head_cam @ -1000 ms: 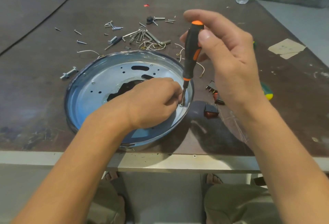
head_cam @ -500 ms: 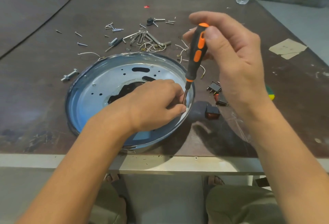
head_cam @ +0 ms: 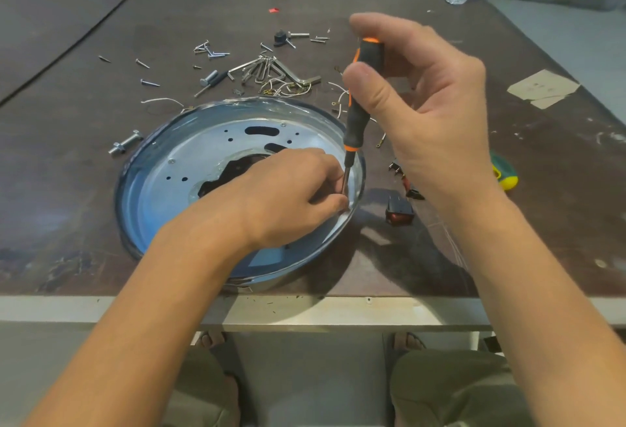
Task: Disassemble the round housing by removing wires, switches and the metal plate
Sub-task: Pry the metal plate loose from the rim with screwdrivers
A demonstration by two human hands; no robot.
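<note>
On the dark, scuffed table (head_cam: 67, 196), a steel bolt (head_cam: 125, 147) lies toward the left edge. Just right of it the round housing (head_cam: 135, 203), a shallow dish with a glossy blue-tinted wall, sits by the near edge. Its pale metal plate (head_cam: 203, 152), pierced with round holes and slots, lies flat inside. The left hand (head_cam: 288, 196) reaches in with fingers curled, pinching the thin shaft of the screwdriver (head_cam: 357, 121) at the housing's right wall. The right hand (head_cam: 430, 111) grips its black-and-orange handle, nearly upright. A boxy red-and-black switch (head_cam: 400, 212) lies right of the housing. A torn tan paper scrap (head_cam: 542, 88) lies toward the right edge.
</note>
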